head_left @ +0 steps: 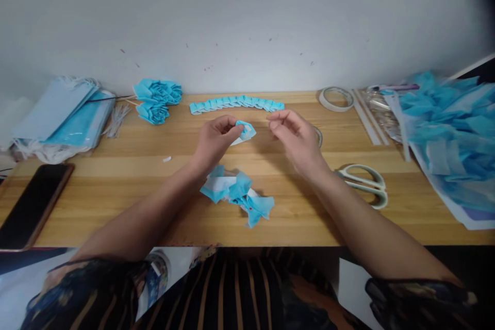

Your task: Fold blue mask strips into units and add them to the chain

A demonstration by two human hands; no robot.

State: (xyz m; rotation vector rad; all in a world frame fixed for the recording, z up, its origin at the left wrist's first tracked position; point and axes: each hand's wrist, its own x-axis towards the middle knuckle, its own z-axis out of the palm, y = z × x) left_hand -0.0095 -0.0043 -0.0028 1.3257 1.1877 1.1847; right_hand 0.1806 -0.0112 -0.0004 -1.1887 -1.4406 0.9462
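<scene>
Blue Folds Pinched Above a Crowded Craft Table

A small folded blue-and-white piece (247,131) is pinched between thumb and fingers of the left hand (214,140), above the middle of a wooden table (127,175). It is gripped at one side, seemingly so that the layers are pressed together and the other side is left exposed. The right hand (299,139) is held apart from it, fingers curled and thumb close to the fingertips; whether anything thin is gripped there cannot be told.

A pleated blue strip (235,102) is laid along the back, and loose blue scraps (240,191) are gathered between the forearms, probably for short reaches. Scissors (381,197) are set beside the right forearm, handles within easy reach. A tape roll (340,109) is placed behind them, near the wall (247,26). A large blue pile (456,124) is banked at the right; blue flowers (157,94), stacked masks (58,108) and a phone (36,206) are ranged at the left.

Backward movement is limited by the strip and wall, rightward by the scissors. The near edge is crossed by both forearms, and the widest sideways room is offered left of the scraps, toward the phone
</scene>
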